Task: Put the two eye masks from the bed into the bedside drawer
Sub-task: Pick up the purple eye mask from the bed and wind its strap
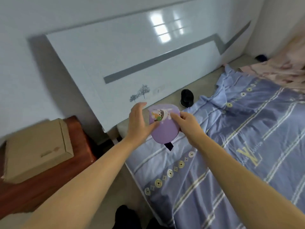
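A purple eye mask [165, 129] with a cartoon print hangs above the bed's near corner, a dark strap dangling below it. My right hand [188, 124] pinches its right edge. My left hand [140, 123] touches its left edge with fingers spread, thumb on the mask. A second, black eye mask [187, 97] lies on the bare mattress strip by the headboard. The red-brown bedside cabinet [79, 142] stands left of the bed; its drawer front is not visible.
A closed cardboard box [38, 149] sits on top of the cabinet. The glossy white headboard [132, 63] leans behind. A blue striped sheet [231, 146] covers the bed, with a pink blanket [280, 68] bunched at the far right.
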Demonstrator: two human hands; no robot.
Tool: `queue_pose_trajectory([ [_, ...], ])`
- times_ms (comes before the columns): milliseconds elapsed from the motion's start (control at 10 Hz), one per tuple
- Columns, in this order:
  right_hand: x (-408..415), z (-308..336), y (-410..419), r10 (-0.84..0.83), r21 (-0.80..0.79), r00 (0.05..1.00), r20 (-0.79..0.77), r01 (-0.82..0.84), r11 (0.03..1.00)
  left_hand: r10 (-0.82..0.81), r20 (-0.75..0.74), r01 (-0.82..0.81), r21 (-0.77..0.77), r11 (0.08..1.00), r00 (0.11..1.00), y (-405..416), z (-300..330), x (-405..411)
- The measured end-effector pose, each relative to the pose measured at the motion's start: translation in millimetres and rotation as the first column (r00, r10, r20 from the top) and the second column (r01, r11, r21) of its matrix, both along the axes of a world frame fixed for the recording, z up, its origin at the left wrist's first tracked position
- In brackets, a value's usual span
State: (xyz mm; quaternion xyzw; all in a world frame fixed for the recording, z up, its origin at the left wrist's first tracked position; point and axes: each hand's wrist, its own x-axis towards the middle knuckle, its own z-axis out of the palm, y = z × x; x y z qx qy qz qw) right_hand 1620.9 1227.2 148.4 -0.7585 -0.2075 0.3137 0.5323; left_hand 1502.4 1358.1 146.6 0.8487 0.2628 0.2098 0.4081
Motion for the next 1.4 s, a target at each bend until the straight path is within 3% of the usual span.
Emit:
queue_pose_trajectory([
  [100, -22, 36, 12, 0.159, 0.056, 0.986, 0.048, -0.162, 0.985, -0.154, -0.051, 0.154, -0.011, 0.988, 0.987, 15, 35, -31],
  [200, -48, 65, 27, 0.163, 0.121, 0.976, 0.145, -0.181, 0.976, -0.204, -0.022, 0.197, -0.177, 0.964, 0.979, 26, 65, -64],
  [300, -76, 88, 37, 0.202, 0.142, 0.961, 0.189, -0.230, 0.963, -0.199, 0.006, 0.197, -0.147, 0.969, 0.980, 38, 84, -98],
  [400, -113, 104, 43, 0.420, 0.122, 0.908, 0.010, -0.418, 0.900, -0.182, 0.100, 0.201, -0.230, 0.952, 0.978, 47, 98, -135],
  [500, -154, 110, 53, 0.364, 0.259, 0.929, -0.060, -0.338, 0.905, -0.011, 0.328, 0.227, -0.628, 0.744, 0.945, 53, 103, -178],
  [600, -188, 108, 62, 0.281, 0.382, 0.949, -0.143, -0.209, 0.900, -0.135, 0.324, 0.345, -0.775, 0.530, 0.936, 48, 90, -221],
  [700, -218, 103, 64, 0.235, 0.425, 0.960, -0.155, -0.150, 0.893, -0.259, 0.215, 0.331, -0.724, 0.605, 0.942, 38, 79, -257],
  [800, -243, 98, 63, 0.197, 0.438, 0.967, -0.162, -0.108, 0.893, -0.333, 0.176, 0.354, -0.711, 0.608, 0.926, 35, 79, -283],
  [900, -263, 95, 62, 0.149, 0.446, 0.977, -0.150, -0.068, 0.892, -0.251, 0.204, 0.303, -0.831, 0.466, 0.946, 32, 82, -298],
  [1000, -275, 96, 64, 0.063, 0.438, 0.997, -0.033, -0.043, 0.898, -0.210, 0.246, 0.278, -0.950, 0.140, 0.946, 28, 84, -314],
  [1100, -279, 103, 68, 0.005, 0.435, 0.999, 0.041, -0.022, 0.900, -0.511, 0.100, 0.230, -0.953, 0.199, 0.854, 13, 70, -324],
  [1200, -281, 109, 70, 0.035, 0.385, 0.992, 0.123, -0.080, 0.920, -0.437, -0.154, 0.052, -0.905, 0.423, 0.886, 3, 54, -315],
  [1300, -279, 106, 67, -0.038, 0.383, 0.999, 0.032, 0.023, 0.923, -0.138, 0.157, 0.184, -0.959, 0.216, 0.978, 34, 46, -318],
  [1400, -274, 101, 57, -0.086, 0.380, 0.987, -0.133, 0.131, 0.916, 0.426, 0.414, 0.243, -0.883, 0.401, 0.804, 39, 73, -301],
])
